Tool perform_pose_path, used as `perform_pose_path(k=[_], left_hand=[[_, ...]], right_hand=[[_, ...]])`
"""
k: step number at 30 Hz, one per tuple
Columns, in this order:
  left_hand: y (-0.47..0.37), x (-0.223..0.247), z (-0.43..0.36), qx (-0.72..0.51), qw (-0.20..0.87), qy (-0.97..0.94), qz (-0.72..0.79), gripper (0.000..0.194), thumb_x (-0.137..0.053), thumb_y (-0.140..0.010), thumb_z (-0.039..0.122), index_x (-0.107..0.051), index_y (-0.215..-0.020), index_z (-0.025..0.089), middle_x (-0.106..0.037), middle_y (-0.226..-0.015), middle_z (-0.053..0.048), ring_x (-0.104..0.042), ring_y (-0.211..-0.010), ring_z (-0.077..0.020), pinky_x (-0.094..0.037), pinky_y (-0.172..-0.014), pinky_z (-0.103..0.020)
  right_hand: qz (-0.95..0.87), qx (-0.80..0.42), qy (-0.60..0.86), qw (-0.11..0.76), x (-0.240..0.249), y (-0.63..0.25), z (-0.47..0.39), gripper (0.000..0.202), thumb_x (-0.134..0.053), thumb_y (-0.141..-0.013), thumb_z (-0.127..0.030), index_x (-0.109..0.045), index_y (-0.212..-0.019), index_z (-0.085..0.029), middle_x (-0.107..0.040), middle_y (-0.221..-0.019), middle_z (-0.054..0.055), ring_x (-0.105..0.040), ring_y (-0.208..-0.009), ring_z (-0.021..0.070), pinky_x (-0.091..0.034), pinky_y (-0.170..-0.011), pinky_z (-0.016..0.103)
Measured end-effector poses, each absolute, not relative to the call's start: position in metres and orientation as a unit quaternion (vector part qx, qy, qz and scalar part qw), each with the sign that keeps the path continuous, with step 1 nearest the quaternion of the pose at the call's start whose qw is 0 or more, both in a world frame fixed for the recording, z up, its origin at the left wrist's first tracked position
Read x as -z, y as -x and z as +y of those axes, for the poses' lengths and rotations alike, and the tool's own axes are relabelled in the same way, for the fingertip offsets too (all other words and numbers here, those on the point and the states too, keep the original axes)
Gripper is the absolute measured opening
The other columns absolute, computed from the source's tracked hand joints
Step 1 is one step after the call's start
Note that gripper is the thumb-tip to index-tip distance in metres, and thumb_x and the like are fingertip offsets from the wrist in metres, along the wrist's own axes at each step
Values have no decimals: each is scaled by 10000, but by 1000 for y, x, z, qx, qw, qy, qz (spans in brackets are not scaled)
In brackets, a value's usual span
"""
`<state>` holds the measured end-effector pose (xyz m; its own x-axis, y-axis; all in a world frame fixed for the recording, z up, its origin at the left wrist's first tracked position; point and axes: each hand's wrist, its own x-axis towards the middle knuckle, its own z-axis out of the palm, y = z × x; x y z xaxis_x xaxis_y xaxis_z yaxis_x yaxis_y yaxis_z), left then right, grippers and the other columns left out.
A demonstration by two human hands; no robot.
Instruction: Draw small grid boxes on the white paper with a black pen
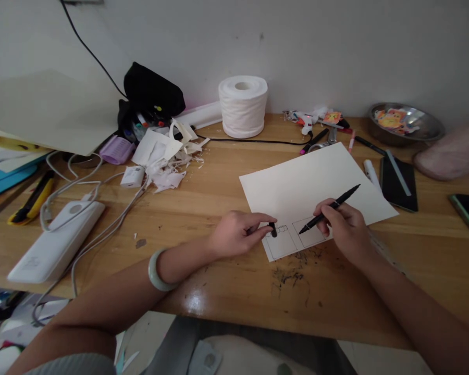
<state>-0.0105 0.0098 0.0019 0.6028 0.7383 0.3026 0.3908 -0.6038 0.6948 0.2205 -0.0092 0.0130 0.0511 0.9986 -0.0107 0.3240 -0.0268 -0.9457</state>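
A white sheet of paper [297,179] lies at an angle on the wooden table, with two drawn boxes along its near edge and small rounded outlines in the left one. Between the thumb and index finger of my left hand [240,233] is a small black pen cap [273,229], over the left box. My right hand [346,229] grips a black marker [336,204], its lower tip at the right box; whether the tip touches the paper cannot be told. A pale bangle [156,271] circles my left wrist.
Paper scraps [166,159], a power bank [58,242] with cables and a yellow cutter [32,200] lie left. Behind stand a tissue roll [243,112] and a metal bowl [426,127]. A dark phone-like slab [398,182] and a pinkish object [453,148] are at right.
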Motion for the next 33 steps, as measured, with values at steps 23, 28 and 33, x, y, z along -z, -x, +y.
perform_pose_path(k=[23, 28, 33], left_hand=[[13, 2, 14, -236, 217, -906, 275, 240, -441, -841, 274, -622, -969, 180, -640, -638, -18, -558, -542, -91, -398, -526, -190], [13, 2, 15, -233, 181, -918, 266, 247, -419, -850, 275, -615, -969, 184, -642, -646, -13, -548, -526, -85, -382, -504, -192], [13, 2, 17, -240, 161, -924, 251, 227, -433, -845, 264, -615, -954, 182, -647, -650, -2, -545, -520, -83, -365, -489, -200]], right_hand=[[-593, -396, 574, 403, 1, -219, -16, 197, -428, -812, -331, -516, -690, -204, -446, -470, -39, -416, -429, 95, -327, -420, 228], [-598, -391, 582, 388, 0, -219, -16, 204, -419, -810, -347, -517, -695, -210, -442, -468, -35, -417, -425, 104, -329, -421, 239], [-602, -388, 584, 382, -1, -218, -16, 203, -422, -807, -347, -515, -691, -208, -440, -470, -35, -417, -427, 104, -327, -421, 240]])
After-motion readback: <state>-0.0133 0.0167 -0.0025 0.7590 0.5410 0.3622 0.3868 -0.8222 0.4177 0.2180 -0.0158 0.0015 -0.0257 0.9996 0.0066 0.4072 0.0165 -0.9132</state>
